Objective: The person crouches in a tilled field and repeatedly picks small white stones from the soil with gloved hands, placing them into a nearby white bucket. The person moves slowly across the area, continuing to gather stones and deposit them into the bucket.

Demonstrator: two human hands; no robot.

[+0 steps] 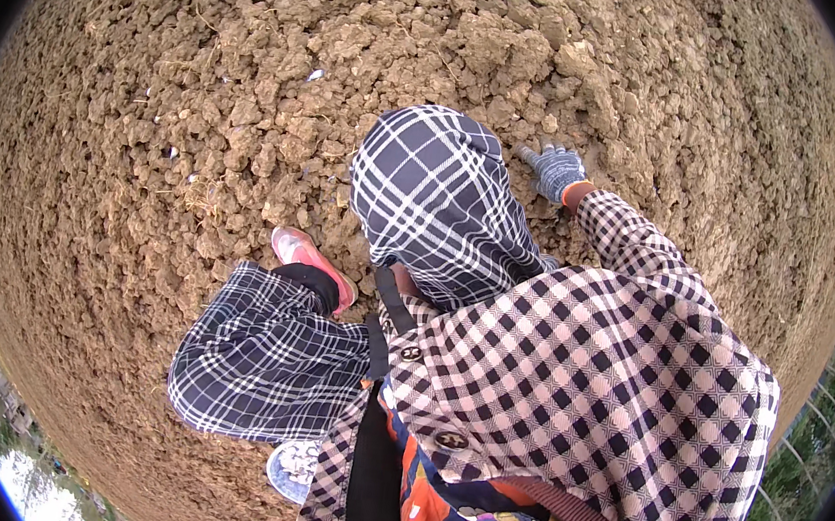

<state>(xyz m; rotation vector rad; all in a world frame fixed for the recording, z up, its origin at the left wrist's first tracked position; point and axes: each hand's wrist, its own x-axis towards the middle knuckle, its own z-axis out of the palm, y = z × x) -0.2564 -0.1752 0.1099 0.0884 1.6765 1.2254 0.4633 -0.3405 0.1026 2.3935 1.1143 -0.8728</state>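
My right hand point(556, 171), in a grey knitted glove with an orange cuff, reaches down to the cloddy brown soil point(474, 62) just right of my raised knee. Its fingertips touch the clods and the thumb points left, apart from the fingers. Nothing shows in its grasp, though the fingertips partly blend with the dirt. My left hand is out of view. Before me are dark plaid trousers over one knee point(432, 186) and the other knee point(256, 365). A small grey patch point(549, 262) between thigh and jacket is too hidden to identify.
A pink shoe point(315, 266) rests on the soil between my knees. Below the lower thigh shows a round blue-and-white object point(294, 467), partly covered. Small white scraps point(316, 74) and dry straw point(201, 194) lie among the clods. Curved frame ribs and greenery point(792, 477) stand at the right rim.
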